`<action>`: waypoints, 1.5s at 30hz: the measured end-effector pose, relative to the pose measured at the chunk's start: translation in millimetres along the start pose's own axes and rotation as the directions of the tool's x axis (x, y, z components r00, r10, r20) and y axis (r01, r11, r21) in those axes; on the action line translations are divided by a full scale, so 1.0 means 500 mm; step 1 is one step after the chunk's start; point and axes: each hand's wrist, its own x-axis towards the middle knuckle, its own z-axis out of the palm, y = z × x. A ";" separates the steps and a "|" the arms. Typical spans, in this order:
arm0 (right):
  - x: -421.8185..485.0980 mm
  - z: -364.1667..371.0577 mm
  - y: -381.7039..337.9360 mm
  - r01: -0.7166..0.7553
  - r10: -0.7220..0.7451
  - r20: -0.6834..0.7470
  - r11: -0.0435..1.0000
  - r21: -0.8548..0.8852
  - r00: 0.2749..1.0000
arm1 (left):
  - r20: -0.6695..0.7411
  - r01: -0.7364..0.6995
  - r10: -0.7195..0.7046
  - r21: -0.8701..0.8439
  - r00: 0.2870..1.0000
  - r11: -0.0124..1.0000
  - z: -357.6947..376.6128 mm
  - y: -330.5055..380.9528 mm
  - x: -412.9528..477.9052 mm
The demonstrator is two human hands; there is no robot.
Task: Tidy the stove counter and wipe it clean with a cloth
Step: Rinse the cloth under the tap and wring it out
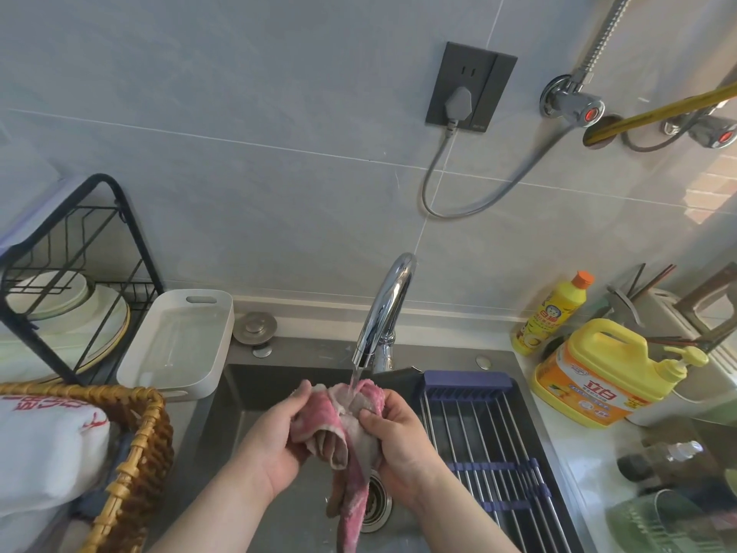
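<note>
A pink and grey cloth (351, 441) hangs bunched over the dark sink (247, 385), with one end dangling toward the drain (377, 508). My left hand (275, 441) grips its left side. My right hand (402, 437) grips its right side, thumb pressed on the fabric. Water runs from the chrome faucet (385, 309) onto the top of the cloth between my hands.
A roll-up drying rack (490, 445) covers the sink's right half. Yellow detergent bottles (598, 377) stand on the right counter. To the left are a white tray (179, 345), a black dish rack (67, 281) with plates, and a wicker basket (131, 453).
</note>
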 end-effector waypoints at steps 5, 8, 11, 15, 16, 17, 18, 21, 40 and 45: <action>0.012 0.016 -0.009 0.073 -0.081 -0.068 0.991 -0.114 0.994 | 0.031 -0.092 0.089 0.121 0.996 0.988 0.017 -0.028 -0.016; 0.023 0.015 0.004 0.070 -0.094 -0.145 0.984 -0.163 0.985 | -0.095 -0.178 0.193 0.144 0.977 0.973 0.025 -0.023 -0.004; 0.023 0.014 0.005 0.046 -0.063 -0.072 0.973 -0.225 0.995 | -0.159 -0.239 0.282 0.246 0.946 0.939 0.041 -0.009 0.000; 0.020 0.013 0.008 0.044 -0.055 -0.016 0.914 -0.404 0.998 | -0.176 -0.176 0.261 0.391 0.949 0.903 0.059 0.011 0.000; 0.022 0.011 0.010 0.050 -0.076 -0.044 0.905 -0.423 0.996 | -0.143 -0.148 0.217 0.381 0.966 0.913 0.060 0.017 0.000; 0.024 0.007 0.012 0.063 -0.105 -0.077 0.903 -0.425 0.992 | -0.092 -0.125 0.169 0.363 0.981 0.923 0.059 0.023 -0.002; 0.026 0.003 0.013 0.063 -0.121 -0.119 0.911 -0.409 0.985 | -0.034 -0.119 0.139 0.348 0.990 0.930 0.057 0.028 -0.005; 0.030 -0.005 0.015 0.041 -0.125 -0.220 0.936 -0.351 0.967 | 0.090 -0.172 0.147 0.415 0.985 0.893 0.049 0.029 -0.006; 0.016 0.026 -0.036 -0.082 0.087 -0.010 0.964 0.251 0.996 | 0.154 -0.377 0.345 0.430 0.926 0.820 0.056 -0.001 -0.026; 0.022 0.033 -0.038 -0.143 0.144 0.014 0.959 0.243 0.989 | 0.142 -0.468 0.469 0.524 0.872 0.712 0.057 0.002 -0.022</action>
